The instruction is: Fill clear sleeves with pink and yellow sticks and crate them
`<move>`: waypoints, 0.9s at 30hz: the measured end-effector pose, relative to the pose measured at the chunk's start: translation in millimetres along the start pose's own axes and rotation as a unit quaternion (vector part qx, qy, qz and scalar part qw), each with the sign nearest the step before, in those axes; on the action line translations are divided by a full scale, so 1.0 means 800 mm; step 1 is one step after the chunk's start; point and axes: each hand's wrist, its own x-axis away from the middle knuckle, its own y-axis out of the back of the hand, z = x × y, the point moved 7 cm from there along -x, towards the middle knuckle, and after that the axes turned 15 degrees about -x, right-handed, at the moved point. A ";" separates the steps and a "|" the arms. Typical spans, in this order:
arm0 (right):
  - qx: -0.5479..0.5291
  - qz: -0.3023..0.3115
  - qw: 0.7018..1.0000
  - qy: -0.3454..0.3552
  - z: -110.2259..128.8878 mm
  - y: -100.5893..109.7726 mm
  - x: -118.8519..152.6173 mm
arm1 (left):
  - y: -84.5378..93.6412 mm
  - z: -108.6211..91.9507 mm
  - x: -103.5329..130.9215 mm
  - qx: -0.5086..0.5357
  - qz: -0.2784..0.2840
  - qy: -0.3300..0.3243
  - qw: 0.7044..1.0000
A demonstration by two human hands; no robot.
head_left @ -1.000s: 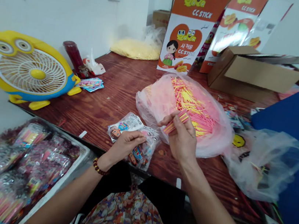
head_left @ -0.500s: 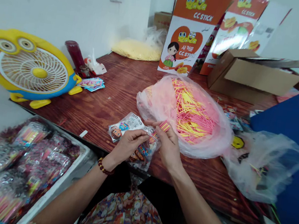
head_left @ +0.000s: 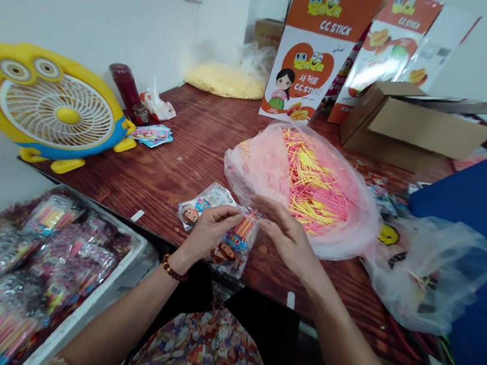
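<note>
A small clear packet (head_left: 243, 231) with pink and yellow sticks inside and a cartoon face on its front lies at the table's front edge. My left hand (head_left: 214, 227) pinches the packet's upper left side. At its right side is my right hand (head_left: 285, 237), fingers apart and holding nothing, the fingertips close to the packet's top. Flat packets (head_left: 194, 212) with a cartoon print lie partly behind my left hand. Just beyond my right hand, a big translucent pink bag (head_left: 255, 160) stands open, full of loose pink and yellow sticks (head_left: 315, 186).
A foam box (head_left: 124, 256) of filled packets is at lower left. A yellow fan (head_left: 67, 115), a dark red bottle (head_left: 123, 87) and tissues (head_left: 158, 107) stand at left. Cartons (head_left: 311, 53) and an opened brown box (head_left: 431, 133) are behind; a plastic bag (head_left: 453, 266) lies right.
The sticks that were between my right fingers are now inside the packet. My right hand has opened and shifted slightly right; my left hand stays at the packet.
</note>
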 end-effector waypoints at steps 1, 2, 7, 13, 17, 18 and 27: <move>-0.009 -0.016 1.000 -0.013 -0.004 0.006 0.002 | 0.001 -0.001 0.000 0.009 0.000 -0.003 1.000; -0.005 -0.035 0.999 -0.021 -0.008 0.012 0.003 | 0.001 -0.003 0.001 0.010 0.000 -0.011 1.000; 0.010 -0.035 0.999 -0.005 -0.006 0.012 0.002 | 0.011 -0.024 0.007 -0.075 -0.062 -0.085 0.992; -0.117 -0.066 0.989 -0.057 -0.021 0.015 -0.015 | 0.019 -0.009 0.005 0.004 -0.073 -0.027 0.997; -0.146 -0.106 0.981 -0.074 -0.036 0.015 -0.014 | 0.000 0.004 0.006 0.059 0.066 0.058 0.994; -0.148 -0.118 0.979 -0.077 -0.040 0.015 -0.013 | -0.004 0.006 0.008 0.058 0.091 0.074 0.991; -0.208 -0.090 0.964 -0.140 -0.071 -0.006 -0.009 | -0.003 0.008 0.010 0.027 0.065 0.083 0.994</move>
